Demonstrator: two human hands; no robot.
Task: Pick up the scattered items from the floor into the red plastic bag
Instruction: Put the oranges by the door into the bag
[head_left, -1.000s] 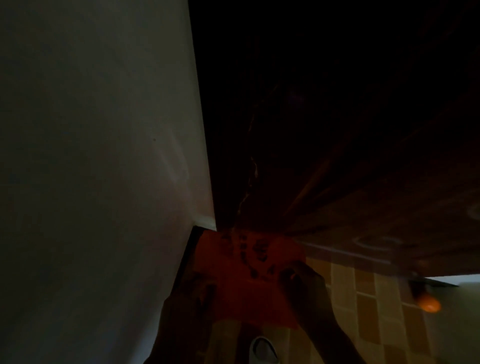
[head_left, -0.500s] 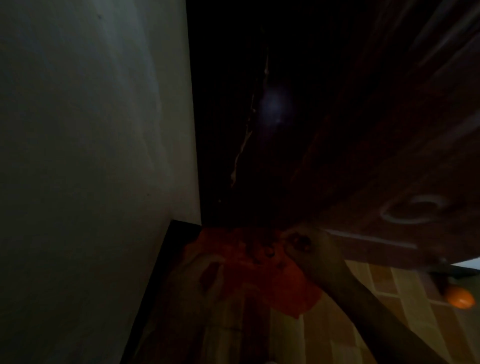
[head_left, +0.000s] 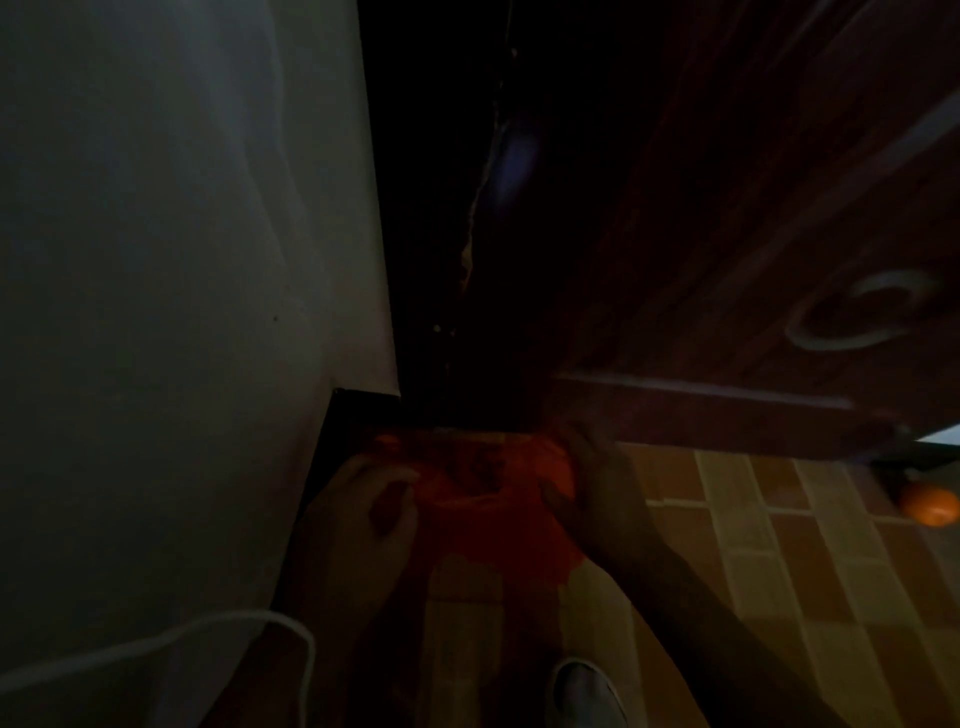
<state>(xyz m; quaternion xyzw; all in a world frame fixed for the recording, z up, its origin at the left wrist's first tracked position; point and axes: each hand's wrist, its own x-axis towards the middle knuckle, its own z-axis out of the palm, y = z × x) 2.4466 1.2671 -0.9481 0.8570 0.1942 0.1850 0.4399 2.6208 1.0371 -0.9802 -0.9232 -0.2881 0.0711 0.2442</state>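
Observation:
The scene is very dim. A red plastic bag (head_left: 488, 525) hangs low in the middle, in the corner between wall and door. My left hand (head_left: 358, 509) grips its left rim and my right hand (head_left: 592, 478) grips its right rim, holding the mouth apart. What lies inside the bag is too dark to tell. An orange round item (head_left: 931, 505) lies on the tiled floor at the far right, under the door's edge, apart from both hands.
A pale wall (head_left: 182, 312) fills the left side, with a dark skirting (head_left: 322, 467) at its foot. A brown wooden door (head_left: 753, 260) looms at the upper right. A white cable (head_left: 218, 631) loops at lower left. A light shoe (head_left: 584, 693) shows below on the tiled floor (head_left: 779, 571).
The view has shifted and moved closer. My right hand has slid along the bag's right rim and the bag's mouth stands wider. A white cable and a shoe have come into view.

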